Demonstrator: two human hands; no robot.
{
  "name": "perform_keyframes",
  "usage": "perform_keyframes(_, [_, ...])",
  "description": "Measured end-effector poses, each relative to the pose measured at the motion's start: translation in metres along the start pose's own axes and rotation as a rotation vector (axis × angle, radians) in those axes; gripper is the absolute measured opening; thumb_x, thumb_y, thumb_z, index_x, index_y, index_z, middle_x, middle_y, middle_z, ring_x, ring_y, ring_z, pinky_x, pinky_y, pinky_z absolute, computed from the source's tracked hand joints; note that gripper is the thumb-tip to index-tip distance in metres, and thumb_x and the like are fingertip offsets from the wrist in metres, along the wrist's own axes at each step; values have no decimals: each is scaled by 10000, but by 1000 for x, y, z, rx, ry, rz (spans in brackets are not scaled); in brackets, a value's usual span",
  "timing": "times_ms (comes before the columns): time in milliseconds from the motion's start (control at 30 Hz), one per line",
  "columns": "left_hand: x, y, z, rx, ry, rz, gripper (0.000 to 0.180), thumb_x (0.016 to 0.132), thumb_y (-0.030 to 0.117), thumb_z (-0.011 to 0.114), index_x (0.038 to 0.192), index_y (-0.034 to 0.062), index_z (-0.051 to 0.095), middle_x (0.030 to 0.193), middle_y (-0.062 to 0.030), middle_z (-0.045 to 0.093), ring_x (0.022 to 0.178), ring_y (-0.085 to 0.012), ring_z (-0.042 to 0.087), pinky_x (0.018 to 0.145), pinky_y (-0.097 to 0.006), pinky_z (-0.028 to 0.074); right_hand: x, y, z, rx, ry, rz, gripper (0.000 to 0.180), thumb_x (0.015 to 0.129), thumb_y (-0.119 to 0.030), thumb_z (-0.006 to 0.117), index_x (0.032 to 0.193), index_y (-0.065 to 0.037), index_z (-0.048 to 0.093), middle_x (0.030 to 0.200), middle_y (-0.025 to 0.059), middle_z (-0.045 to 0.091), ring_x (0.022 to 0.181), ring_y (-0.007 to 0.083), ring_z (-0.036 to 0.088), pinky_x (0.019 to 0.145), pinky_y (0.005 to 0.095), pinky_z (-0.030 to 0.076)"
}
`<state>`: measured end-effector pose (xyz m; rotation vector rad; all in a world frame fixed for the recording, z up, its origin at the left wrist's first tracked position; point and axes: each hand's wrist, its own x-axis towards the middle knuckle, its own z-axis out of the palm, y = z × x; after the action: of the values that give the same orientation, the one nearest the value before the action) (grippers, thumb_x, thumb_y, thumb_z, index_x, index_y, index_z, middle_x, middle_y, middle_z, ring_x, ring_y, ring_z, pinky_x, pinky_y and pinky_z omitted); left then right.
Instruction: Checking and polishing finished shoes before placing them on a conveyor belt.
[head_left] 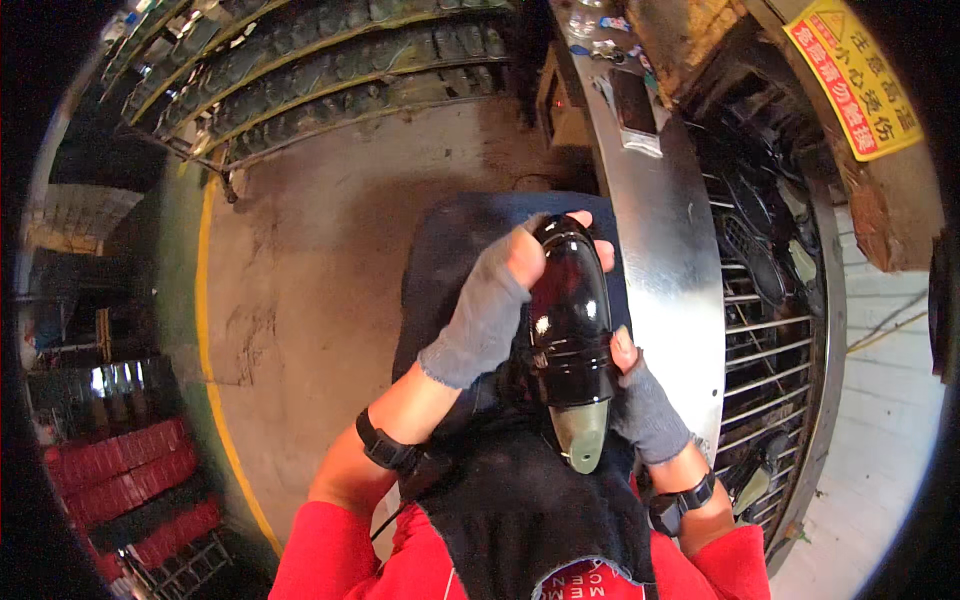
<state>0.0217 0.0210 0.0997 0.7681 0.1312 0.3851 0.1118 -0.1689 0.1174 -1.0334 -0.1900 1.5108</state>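
A glossy black shoe upper point(570, 300) is stretched over a shoe last, whose bare olive-green end point(580, 437) sticks out toward my body. Its rounded toe points away from me. My left hand point(508, 275), in a grey fingerless glove, wraps round the toe end, with fingertips showing on the far side. Along the right flank, my right hand point(640, 395) grips the shoe nearer the green end, thumb up and other fingers hidden beneath. Both hands hold it above a dark blue surface point(440, 260) and my black apron point(500, 500).
A metal ledge point(665, 260) runs along my right, bearing a dark phone-like object point(634, 102). Beyond it, shoes point(755, 240) lie on a barred rack point(765, 370). A yellow-and-red warning sign point(853, 78) hangs upper right. Shelves of dark footwear point(350, 75) stand at the far left.
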Motion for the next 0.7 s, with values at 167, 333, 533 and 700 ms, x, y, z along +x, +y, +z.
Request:
perform_keyframes(167, [47,-38,-73,798,159,228,525,1015,394,696,1431,86,606,1299,-167,692,1182,-202,672,1064,-345,523,2,-8,-3,127,201,-129,729,1031,-587,562,1392,46,557,1144,261,730,942,363,770,845,473,656])
perform_keyframes(333, [52,-22,-72,1202,130,-189,334,1007,208,674,1292,34,685,1166,-47,725,1088,-145,664,1025,-308,508,-8,-8,-47,43,297,-131,839,1000,-710,510,1397,27,574,1150,270,733,1006,388,758,900,502,632])
perform_keyframes(533, [32,5,-58,135,-101,-265,561,1034,438,552,1348,-17,648,1222,-107,726,1055,-167,699,984,-314,557,-40,-8,-80,302,244,-95,1015,931,-834,458,1476,21,495,1289,392,635,1135,509,685,991,567,588])
perform_keyframes(700, [26,17,-54,190,-139,-219,670,1123,584,323,1546,87,475,1326,-191,687,1052,-217,714,914,-365,604,-34,-5,-73,286,162,-33,1180,889,-939,313,1516,53,438,1308,416,614,1145,535,670,1023,582,555])
